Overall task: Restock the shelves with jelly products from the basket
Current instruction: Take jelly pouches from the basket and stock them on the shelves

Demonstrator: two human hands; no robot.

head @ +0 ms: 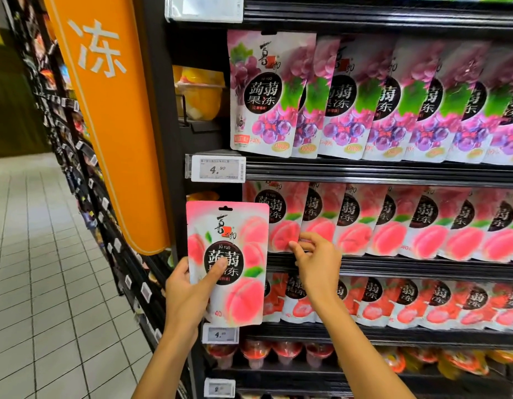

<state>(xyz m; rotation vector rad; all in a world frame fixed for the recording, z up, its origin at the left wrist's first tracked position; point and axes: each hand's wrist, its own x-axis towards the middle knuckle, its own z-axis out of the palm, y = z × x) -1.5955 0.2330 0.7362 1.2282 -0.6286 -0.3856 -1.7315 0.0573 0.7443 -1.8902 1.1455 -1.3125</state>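
Your left hand [189,295] grips the peach konjac jelly pouch [229,254] by its lower left side, thumb pressed across the black label. The pouch is off the shelf, directly below the 4.90 price tag [218,168]. Your right hand [315,260] is below and to the right of that tag. Its curled fingers appear to pinch the lower edge of the front shelved peach pouch [281,226]. The basket is out of view.

The main risk is the shelved row: the pouches lean on one another, so tugging the front one forward could tip it off the ledge or fan its neighbours out. You hold the new pouch by one side only, so it could twist or slip as you feed it in. It could also end up in the strawberry jelly row [393,303], further below the tag, if you drop your aim.

The held pouch stands upright with its long axis vertical. Its hang-hole points up towards the tag, and its printed face is towards you, matching the row.
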